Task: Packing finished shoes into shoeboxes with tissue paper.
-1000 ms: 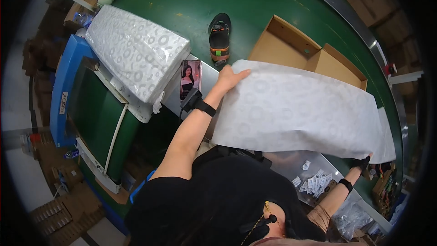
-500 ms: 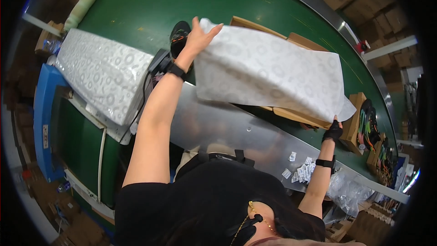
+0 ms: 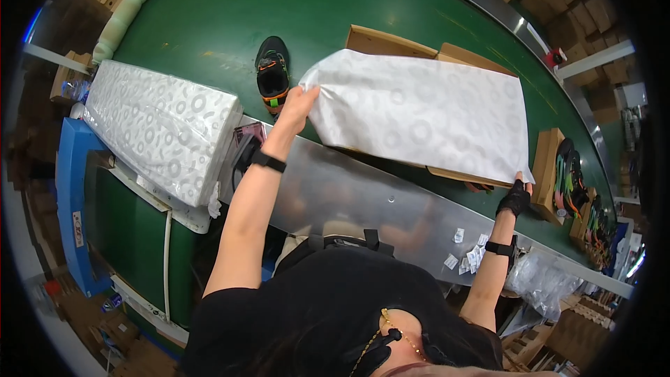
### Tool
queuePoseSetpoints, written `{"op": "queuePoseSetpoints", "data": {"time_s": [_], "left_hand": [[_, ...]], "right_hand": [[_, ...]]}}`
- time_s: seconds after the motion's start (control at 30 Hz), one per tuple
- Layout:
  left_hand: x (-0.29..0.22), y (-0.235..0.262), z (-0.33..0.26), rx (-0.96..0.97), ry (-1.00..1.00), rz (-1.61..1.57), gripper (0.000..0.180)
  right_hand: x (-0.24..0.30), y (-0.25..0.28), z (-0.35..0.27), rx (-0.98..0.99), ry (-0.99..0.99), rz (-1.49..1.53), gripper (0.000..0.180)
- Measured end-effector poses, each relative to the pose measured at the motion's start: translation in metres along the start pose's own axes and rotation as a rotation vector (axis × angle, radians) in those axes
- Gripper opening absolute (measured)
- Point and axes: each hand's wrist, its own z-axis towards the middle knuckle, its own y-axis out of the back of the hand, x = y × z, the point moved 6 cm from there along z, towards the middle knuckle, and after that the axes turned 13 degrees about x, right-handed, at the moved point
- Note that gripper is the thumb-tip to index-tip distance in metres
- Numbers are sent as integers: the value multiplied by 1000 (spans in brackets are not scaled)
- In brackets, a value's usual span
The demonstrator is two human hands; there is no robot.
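A sheet of pale patterned tissue paper [image 3: 426,112] lies stretched over an open cardboard shoebox [image 3: 391,40], hiding nearly all of its inside. My left hand [image 3: 299,106] pinches the sheet's left corner, pulling creases into it. At the lower right corner, my right hand [image 3: 516,197], in a black fingerless glove, grips the paper's edge. Just beyond my left hand stands a black shoe [image 3: 272,73] with orange and green accents, on the green conveyor belt [image 3: 202,24].
On the left sits a thick plastic-wrapped stack of patterned paper [image 3: 164,129]. Small white packets [image 3: 473,258] lie on the metal ledge [image 3: 335,181], near a clear plastic bag [image 3: 541,283]. More boxes with dark shoes [image 3: 569,178] stand at the right.
My left hand has come down and closed on the paper's left corner, leaving the shoe in full view. The sheet now lies flatter and tauter over the box.
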Motion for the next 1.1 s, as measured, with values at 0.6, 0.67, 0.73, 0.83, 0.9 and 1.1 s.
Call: {"op": "queuePoseSetpoints", "data": {"time_s": [0.6,0.67,0.73,0.83,0.9,1.1], "left_hand": [[105,-93,-21,293,-131,-489,21],[108,-81,-24,292,-162,-338,18],[110,-76,-23,316,-188,-191,16],[85,-75,-24,371,-203,-22,14],[88,-74,-23,356,-182,-18,16],[95,-54,5,118,-35,-186,32]], "right_hand": [[134,-468,-341,1498,1075,-9,26],[99,-517,-357,1721,770,-529,25],[78,-541,-350,1689,502,-941,42],[91,-546,-319,1406,310,-915,52],[66,-552,-288,1261,92,-700,51],[64,-501,-233,855,113,-509,45]]}}
